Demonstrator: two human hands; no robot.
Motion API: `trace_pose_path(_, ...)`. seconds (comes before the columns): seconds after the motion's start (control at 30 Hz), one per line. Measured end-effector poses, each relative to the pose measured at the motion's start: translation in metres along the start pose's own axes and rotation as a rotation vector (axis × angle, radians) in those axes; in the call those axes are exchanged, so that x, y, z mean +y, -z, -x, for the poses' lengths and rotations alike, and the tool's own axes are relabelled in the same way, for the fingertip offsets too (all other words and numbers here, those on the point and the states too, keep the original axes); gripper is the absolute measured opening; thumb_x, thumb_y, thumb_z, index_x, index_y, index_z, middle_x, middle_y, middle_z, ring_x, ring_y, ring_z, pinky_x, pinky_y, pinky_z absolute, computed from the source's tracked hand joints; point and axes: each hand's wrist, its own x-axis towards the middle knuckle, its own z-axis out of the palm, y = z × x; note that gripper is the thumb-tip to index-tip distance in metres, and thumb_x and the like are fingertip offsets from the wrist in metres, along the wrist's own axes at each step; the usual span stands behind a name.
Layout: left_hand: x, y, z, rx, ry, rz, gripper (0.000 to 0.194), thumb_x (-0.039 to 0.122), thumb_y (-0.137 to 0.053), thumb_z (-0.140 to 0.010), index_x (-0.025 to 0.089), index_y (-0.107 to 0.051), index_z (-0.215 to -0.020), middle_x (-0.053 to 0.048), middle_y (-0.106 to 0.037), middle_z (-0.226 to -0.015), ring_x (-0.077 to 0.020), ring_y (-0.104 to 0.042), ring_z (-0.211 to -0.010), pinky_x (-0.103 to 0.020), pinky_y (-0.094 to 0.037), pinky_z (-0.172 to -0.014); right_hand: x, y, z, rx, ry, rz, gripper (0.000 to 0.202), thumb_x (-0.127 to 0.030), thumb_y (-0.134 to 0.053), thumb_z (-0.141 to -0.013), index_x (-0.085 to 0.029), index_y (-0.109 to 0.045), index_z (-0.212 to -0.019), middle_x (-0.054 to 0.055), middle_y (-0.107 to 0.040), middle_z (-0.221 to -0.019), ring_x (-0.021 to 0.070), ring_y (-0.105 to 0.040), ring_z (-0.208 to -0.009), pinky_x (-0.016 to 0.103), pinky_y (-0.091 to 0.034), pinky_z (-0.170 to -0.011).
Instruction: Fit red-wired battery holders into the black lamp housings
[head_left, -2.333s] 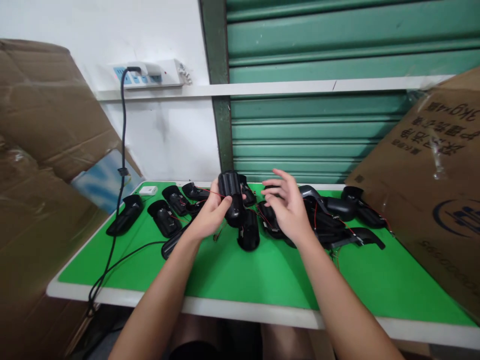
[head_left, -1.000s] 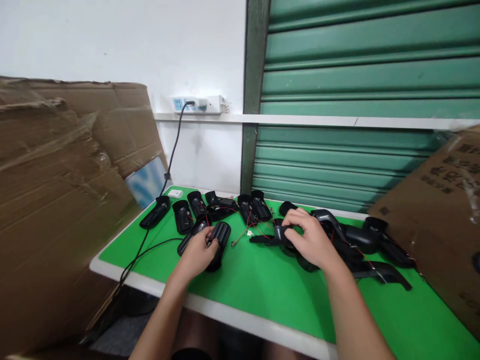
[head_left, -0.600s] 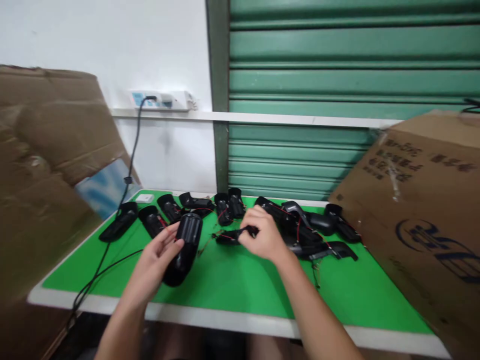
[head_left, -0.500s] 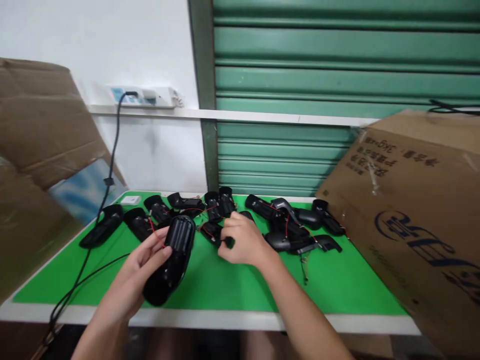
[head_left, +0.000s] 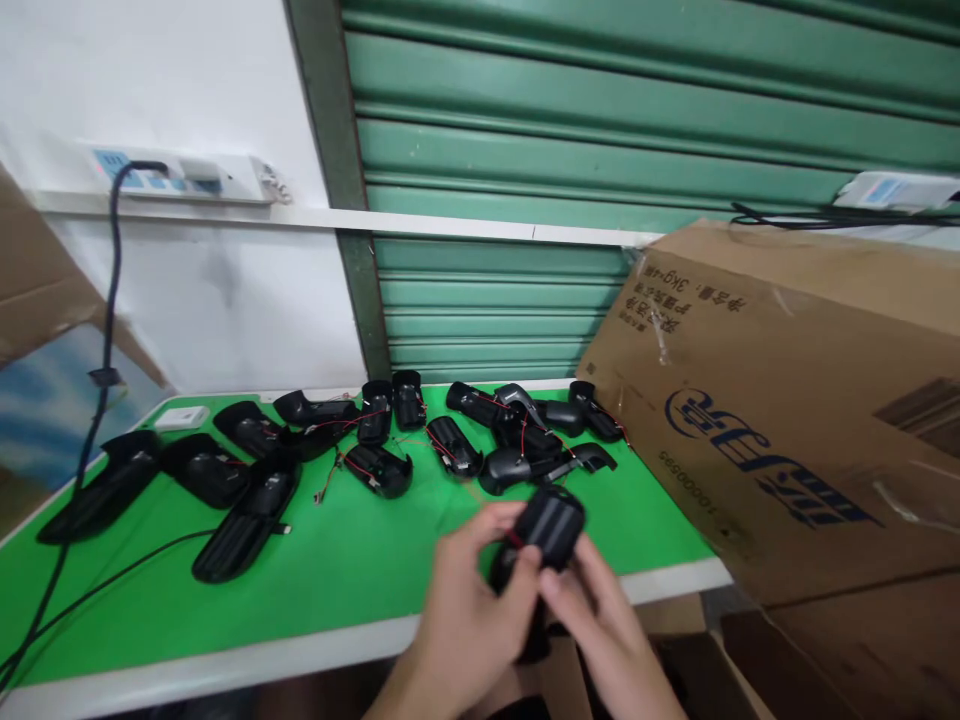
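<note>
A person's left hand (head_left: pixel 469 605) and right hand (head_left: pixel 604 615) wrap their fingers around a black casing (head_left: pixel 553 522) at lower center, by the front edge of a green tabletop (head_left: pixel 345 570). Wired black shells (head_left: pixel 379 470) lie mid-frame; a cardboard box (head_left: pixel 697 480), contents hidden, fills the right.

Looks like a corner of a small, plain workshop. Has a green-topped table (head_left: pixel 360 580) strewn with many similar black casings (head_left: pixel 454 447), wired in red. Backs onto a white wall (head_left: pixel 180 70) and a ribbed green shutter (head_left: pixel 570 150). Includes a power strip (head_left: pixel 241 178) along a white rail (head_left: pixel 450 226), a plugged-in black cord (head_left: pixel 112 275), and large cartons (head_left: pixel 780 420) at left and right.
</note>
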Motion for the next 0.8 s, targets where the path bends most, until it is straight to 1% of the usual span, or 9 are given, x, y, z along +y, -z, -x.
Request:
trace_pose_path(0.07,0.007,-0.029,-0.015,-0.148,-0.173,-0.206,0.038,0.045,-0.055,-0.089,0.023,-0.073,-0.114,-0.011,-0.073,-0.116,-0.0273,-0.066,-0.108,-0.043,-0.054,-0.100,0.028,0.032,0.011,0.273,-0.043,0.003,0.071,-0.065,-0.048,-0.090,-0.029,-0.042,-0.152,0.012,-0.067,-0.125,0.0282,-0.071,-0.099,0.043,-0.063,-0.076)
trace_pose_path(0.17,0.018,-0.054,-0.047,-0.144,-0.275,-0.491,0.042,0.048,-0.050,-0.091,0.021,-0.071,-0.116,-0.012,-0.069,-0.119,-0.0297,-0.064,-0.110,-0.048,-0.053,-0.099,0.044,0.089,0.005,0.543,0.000,0.185,0.055,-0.061,-0.047,-0.092,-0.031,-0.057,-0.137,0.010,-0.072,-0.103,0.0267,-0.072,-0.089,0.040,-0.062,-0.068)
trace_pose_path(0.23,0.023,-0.066,-0.076,-0.154,-0.401,-0.711,0.044,0.045,-0.047,-0.093,0.018,-0.068,-0.120,-0.013,-0.067,-0.120,-0.0307,-0.062,-0.112,-0.048,-0.051,-0.101,0.034,0.121,-0.008,0.498,0.028,0.353,0.045,-0.059,-0.053,-0.089,-0.028,-0.066,-0.119,0.009,-0.070,-0.080,0.0244,-0.070,-0.072,0.036,-0.056,-0.054)
trace_pose_path(0.3,0.025,-0.080,-0.107,-0.256,-0.536,-0.938,0.050,0.045,-0.054,-0.090,0.012,-0.064,-0.126,-0.017,-0.061,-0.130,-0.0325,-0.057,-0.123,-0.050,-0.042,-0.113,0.012,0.139,-0.023,0.424,-0.060,0.495,0.041,-0.059,-0.055,-0.086,-0.022,-0.069,-0.097,0.009,-0.065,-0.065,0.0219,-0.061,-0.053,0.034,-0.043,-0.042)
trace_pose_path(0.4,0.025,-0.101,-0.150,-0.462,-0.569,-1.217,0.073,0.048,-0.072,-0.080,0.010,-0.055,-0.140,-0.019,-0.050,-0.148,-0.0357,-0.043,-0.141,-0.058,-0.015,-0.128,-0.029,0.144,-0.042,0.223,-0.292,0.684,0.045,-0.061,-0.054,-0.084,-0.018,-0.068,-0.081,0.009,-0.063,-0.061,0.0199,-0.057,-0.048,0.033,-0.043,-0.045)
trace_pose_path(0.5,0.022,-0.112,-0.176,-0.535,-0.465,-1.331,0.074,0.039,-0.078,-0.076,0.017,-0.056,-0.143,-0.018,-0.042,-0.159,-0.0397,-0.035,-0.147,-0.063,-0.015,-0.125,-0.063,0.140,-0.055,0.246,-0.496,0.984,0.049,-0.065,-0.059,-0.080,-0.016,-0.068,-0.077,0.012,-0.065,-0.061,0.0235,-0.064,-0.055,0.035,-0.052,-0.058)
trace_pose_path(0.6,0.017,-0.106,-0.184,-0.511,-0.426,-1.326,0.054,0.030,-0.068,-0.084,0.019,-0.061,-0.137,-0.016,-0.048,-0.154,-0.0408,-0.043,-0.141,-0.062,-0.028,-0.118,-0.086,0.136,-0.076,0.420,-0.378,1.405,0.062,-0.073,-0.058,-0.078,-0.013,-0.072,-0.084,0.023,-0.072,-0.084,0.0341,-0.072,-0.080,0.043,-0.056,-0.072)
trace_pose_path(0.67,0.014,-0.097,-0.184,-0.500,-0.427,-1.324,0.048,0.029,-0.063,-0.088,0.019,-0.063,-0.135,-0.016,-0.051,-0.151,-0.0391,-0.046,-0.137,-0.056,-0.035,-0.114,-0.097,0.131,-0.101,0.465,-0.292,1.516,0.069,-0.073,-0.049,-0.084,-0.011,-0.073,-0.101,0.026,-0.071,-0.102,0.0395,-0.072,-0.096,0.046,-0.055,-0.080)
trace_pose_path(0.8,0.011,-0.072,-0.184,-0.487,-0.416,-1.340,0.062,0.050,-0.074,-0.079,0.017,-0.066,-0.131,-0.018,-0.053,-0.147,-0.0406,-0.048,-0.133,-0.052,-0.040,-0.108,-0.100,0.116,-0.165,0.281,-0.258,1.480,0.060,-0.053,-0.054,-0.091,-0.006,-0.065,-0.128,0.029,-0.065,-0.124,0.0346,-0.067,-0.118,0.039,-0.053,-0.094)
